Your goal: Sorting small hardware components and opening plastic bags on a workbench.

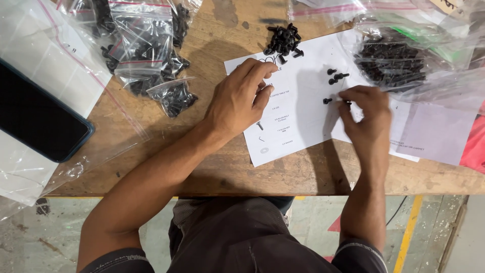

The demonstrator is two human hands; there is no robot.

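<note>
From my remote seat I saw the right hand (368, 119) at centre right of the frame, its fingertips (345, 102) pinched narrow just beside a small black screw (327, 100) lying on the white printed paper sheet (295, 108). Whether those fingertips gripped a second screw I could not tell, since the hand itself hid the spot under them. A little above, near the fingers but apart from them, lay a cluster of three small black screws (335, 76) on the same sheet.

The left hand (239, 98) lay at the middle of the frame, fingers curled loosely and pressed flat on the sheet, holding nothing that I could see.

The sheet's lower right was covered by the right hand, and its print was too small to make out. A loose pile of black screws (284, 39) sat at upper centre, touching the sheet's top edge. A clear plastic bag of black screws (391, 63) filled the upper right, cut off by the frame, and small clear zip bags of screws (146, 50) crowded the upper left on the worn wooden table (222, 172).

The single screw looked short, dark and matte.
</note>
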